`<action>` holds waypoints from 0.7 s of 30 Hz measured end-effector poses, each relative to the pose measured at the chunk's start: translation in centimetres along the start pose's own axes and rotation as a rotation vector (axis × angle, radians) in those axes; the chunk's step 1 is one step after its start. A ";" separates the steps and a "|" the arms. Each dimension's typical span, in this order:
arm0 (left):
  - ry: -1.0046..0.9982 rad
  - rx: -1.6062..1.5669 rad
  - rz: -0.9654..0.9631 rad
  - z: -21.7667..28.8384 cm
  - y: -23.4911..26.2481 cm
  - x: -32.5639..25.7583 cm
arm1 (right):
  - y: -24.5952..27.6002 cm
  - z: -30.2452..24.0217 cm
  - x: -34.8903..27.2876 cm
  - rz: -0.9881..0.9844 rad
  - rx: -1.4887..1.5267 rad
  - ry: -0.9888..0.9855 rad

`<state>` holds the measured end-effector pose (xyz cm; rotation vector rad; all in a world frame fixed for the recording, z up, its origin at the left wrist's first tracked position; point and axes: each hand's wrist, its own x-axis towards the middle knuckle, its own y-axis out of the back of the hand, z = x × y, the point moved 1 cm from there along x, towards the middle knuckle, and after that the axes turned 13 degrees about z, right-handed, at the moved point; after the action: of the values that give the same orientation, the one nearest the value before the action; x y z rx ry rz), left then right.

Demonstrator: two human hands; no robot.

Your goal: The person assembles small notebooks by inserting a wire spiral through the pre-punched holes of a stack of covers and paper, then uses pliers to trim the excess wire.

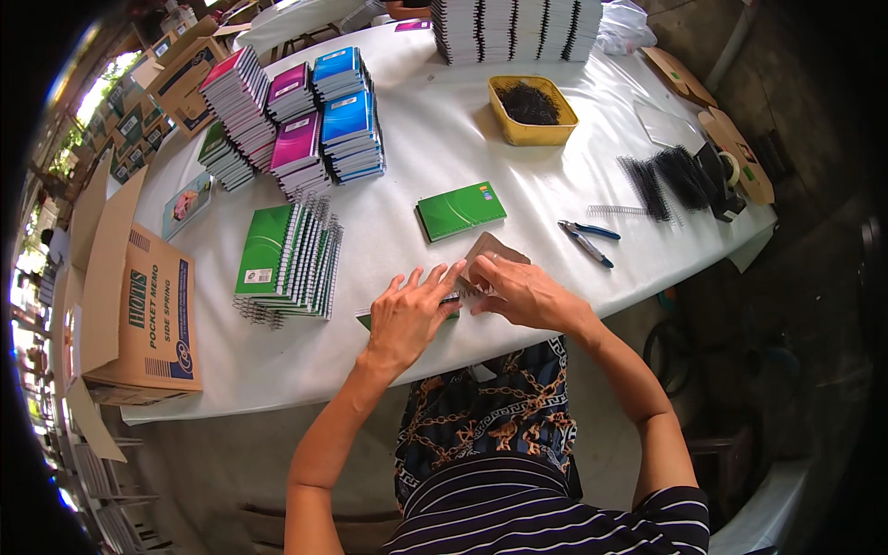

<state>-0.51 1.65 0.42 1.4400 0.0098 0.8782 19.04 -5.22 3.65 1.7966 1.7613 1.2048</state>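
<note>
A small notebook with a green cover (364, 320) and a grey-brown board (500, 247) lies opened out at the table's near edge. My left hand (407, 313) steadies it, thumb and forefinger at its middle, the other fingers spread. Beside it my right hand (535, 294) is closed in a pinch at the notebook's inner edge; the fingers hide most of that edge. Just beyond lies another green notebook (461, 211). On the left stands a stack of spiral-bound green notebooks (268, 250). Blue-handled pliers (588, 242) rest to the right, near loose black wire coils (661, 183).
A yellow tub (532, 136) of black coils stands farther back. Stacks of pink notebooks (298, 148) and blue notebooks (350, 120) rise at the far left. An open cardboard box (153, 319) is at the left edge. Tall notebook stacks (513, 32) stand at the back.
</note>
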 end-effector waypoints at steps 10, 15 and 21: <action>0.080 -0.046 -0.241 0.5 1.7 0.5 | -0.2 1.3 -0.2 0.224 -0.139 -0.091; -0.052 -0.048 -0.134 0.5 1.6 -0.1 | -2.5 4.0 -1.4 0.162 -0.506 -0.096; -0.032 0.080 0.021 -1.3 2.2 -1.8 | 3.3 5.4 1.1 -0.299 0.685 -0.148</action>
<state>-3.57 1.52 1.20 1.5313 0.0060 0.8809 25.06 -3.04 3.34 1.7795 2.4220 0.3505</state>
